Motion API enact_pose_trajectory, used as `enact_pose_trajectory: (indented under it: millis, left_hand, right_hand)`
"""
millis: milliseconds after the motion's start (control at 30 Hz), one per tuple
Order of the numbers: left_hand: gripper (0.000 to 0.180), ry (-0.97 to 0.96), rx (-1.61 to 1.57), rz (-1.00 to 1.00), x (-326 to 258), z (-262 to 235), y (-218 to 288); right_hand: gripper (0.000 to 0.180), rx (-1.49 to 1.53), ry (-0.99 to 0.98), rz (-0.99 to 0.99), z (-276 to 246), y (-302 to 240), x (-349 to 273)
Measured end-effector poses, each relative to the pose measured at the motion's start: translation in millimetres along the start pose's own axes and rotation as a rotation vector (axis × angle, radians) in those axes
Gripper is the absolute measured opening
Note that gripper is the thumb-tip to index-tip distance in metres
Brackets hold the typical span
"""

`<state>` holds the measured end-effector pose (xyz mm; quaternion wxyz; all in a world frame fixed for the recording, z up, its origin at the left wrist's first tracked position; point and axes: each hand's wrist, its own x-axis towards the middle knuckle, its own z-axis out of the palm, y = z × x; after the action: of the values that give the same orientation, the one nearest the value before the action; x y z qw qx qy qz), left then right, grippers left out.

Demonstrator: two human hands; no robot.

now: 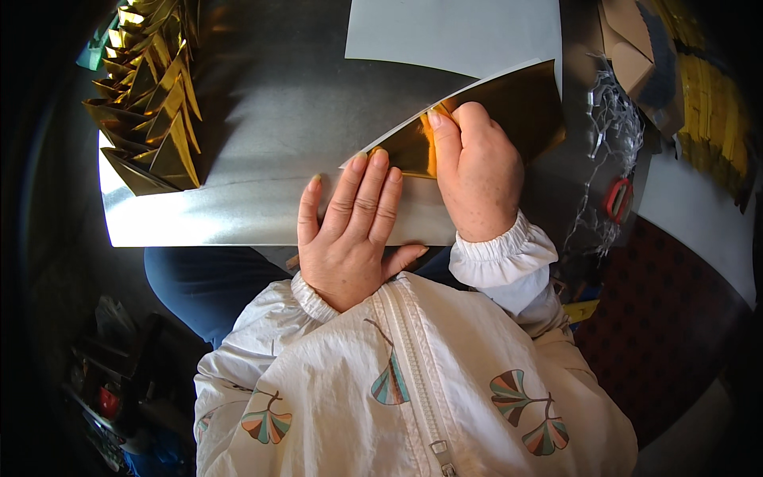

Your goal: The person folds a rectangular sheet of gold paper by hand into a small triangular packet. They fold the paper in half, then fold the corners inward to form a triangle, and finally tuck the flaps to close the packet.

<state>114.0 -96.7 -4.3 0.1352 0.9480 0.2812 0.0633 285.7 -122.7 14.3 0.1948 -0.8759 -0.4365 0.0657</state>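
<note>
A sheet of shiny gold foil paper (509, 99) with a white edge lies slanted on the metal tabletop (262, 143), apparently folded over. My left hand (350, 222) lies flat, fingers stretched out, their tips on the paper's left corner and its thumb out to the side near the table's front edge. Curled closed, my right hand (481, 171) presses its thumb near the foil's upper edge, and the foil puckers bright beside it. The undersides of the right fingers are hidden.
At the far left stands a stack of folded gold foil pieces (151, 119). White paper (453, 32) lies at the back. To the right are clear plastic strands (612, 119), red-handled scissors (617, 199), brown cardboard (632, 48) and yellow-gold bundles (711, 119).
</note>
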Motion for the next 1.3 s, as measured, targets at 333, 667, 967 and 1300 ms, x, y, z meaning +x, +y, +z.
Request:
enact_pose_trajectory:
  millis: [333, 667, 967, 1300]
  left_hand:
    - [0.079, 0.006, 0.013, -0.012, -0.5, 1.8, 1.4]
    - [0.078, 0.034, -0.031, -0.014, 1.0, -1.0, 1.8]
    - [0.084, 0.054, 0.021, 0.009, 2.4, -1.5, 1.4]
    - [0.082, 0.114, 0.019, 0.045, 1.5, 3.5, -0.8]
  right_hand:
    - [0.028, -0.036, -0.023, 0.032, -0.4, -3.3, 1.2]
    - [0.032, -0.178, 0.124, 0.008, 7.6, -0.2, -5.8]
    - [0.043, -0.235, 0.153, -0.026, 6.7, 30.0, -5.1]
    - [0.037, -0.269, 0.339, -0.253, -51.8, 54.7, -30.2]
